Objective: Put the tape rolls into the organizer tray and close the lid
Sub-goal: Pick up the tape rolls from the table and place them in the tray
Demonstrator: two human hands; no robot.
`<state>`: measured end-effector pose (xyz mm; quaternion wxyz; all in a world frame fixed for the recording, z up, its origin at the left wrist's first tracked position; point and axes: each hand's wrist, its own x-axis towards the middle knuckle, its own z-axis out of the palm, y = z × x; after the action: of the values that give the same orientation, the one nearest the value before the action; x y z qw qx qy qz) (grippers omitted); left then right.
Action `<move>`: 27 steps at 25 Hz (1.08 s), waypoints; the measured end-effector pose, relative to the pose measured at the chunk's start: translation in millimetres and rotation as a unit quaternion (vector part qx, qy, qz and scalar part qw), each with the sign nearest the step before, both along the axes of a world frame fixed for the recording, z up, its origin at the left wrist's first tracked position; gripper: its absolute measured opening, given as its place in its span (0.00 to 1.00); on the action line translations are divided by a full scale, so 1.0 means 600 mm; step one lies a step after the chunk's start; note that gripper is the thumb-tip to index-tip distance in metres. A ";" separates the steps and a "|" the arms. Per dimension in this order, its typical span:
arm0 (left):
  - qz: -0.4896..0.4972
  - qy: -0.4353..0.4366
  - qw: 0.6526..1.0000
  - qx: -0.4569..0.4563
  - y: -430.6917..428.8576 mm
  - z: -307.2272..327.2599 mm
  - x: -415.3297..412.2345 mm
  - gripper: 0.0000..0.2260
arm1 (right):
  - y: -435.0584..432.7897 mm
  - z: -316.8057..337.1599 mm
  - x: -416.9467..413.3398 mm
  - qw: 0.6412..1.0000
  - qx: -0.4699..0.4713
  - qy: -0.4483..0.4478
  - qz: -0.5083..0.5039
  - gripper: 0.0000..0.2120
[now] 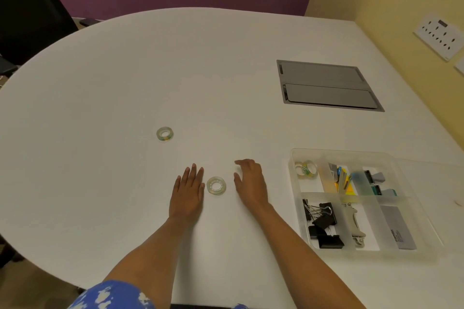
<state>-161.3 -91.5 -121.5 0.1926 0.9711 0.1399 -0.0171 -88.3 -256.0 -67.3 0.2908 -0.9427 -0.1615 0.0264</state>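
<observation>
Lying flat on the white table (105, 113), a clear tape roll (216, 185) is seen between the two hands, hole up, glossy with a pale greenish tint. Left hand (187, 189) is laid palm down just beside it, fingers straight and together, nothing held. Right hand (249, 182) is set on the roll's other side, fingers loosely curled and spread, nothing gripped. A second roll (164, 133), clear with a yellow-green core, is placed further out and left, well apart from both hands. A third roll (305, 169) is already stood tilted in the far-left compartment of the tray (292, 158). The tray is positioned right of the hands, near the table's right side, uncovered; binder clips (321, 223) are held in its near-left compartment. Bare tabletop is left between hands and tray.
</observation>
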 end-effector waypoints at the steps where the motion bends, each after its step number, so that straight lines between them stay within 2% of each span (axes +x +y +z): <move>1: 0.001 -0.004 1.000 0.000 0.001 -0.001 -0.002 0.22 | 0.005 -0.005 -0.005 1.000 -0.005 0.008 0.007 0.17; 9: 0.011 -0.017 1.000 0.017 0.002 -0.008 -0.012 0.22 | 0.035 -0.025 -0.028 0.993 0.020 0.072 0.088 0.24; 13: 0.010 -0.023 1.000 0.014 0.002 -0.009 -0.013 0.22 | 0.043 -0.034 -0.029 0.991 -0.015 0.058 0.118 0.28; 22: 0.006 -0.016 1.000 0.020 0.003 -0.009 -0.014 0.22 | 0.043 -0.040 -0.025 0.983 -0.067 0.029 0.170 0.27; 27: 0.006 -0.002 1.000 0.016 0.001 -0.002 -0.013 0.22 | 0.023 -0.026 -0.021 0.992 -0.018 0.029 0.120 0.25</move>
<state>-168.8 -90.9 -122.8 0.1771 0.9733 0.1456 -0.0115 -101.1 -242.2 -82.8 0.2731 -0.9204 -0.2645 0.0912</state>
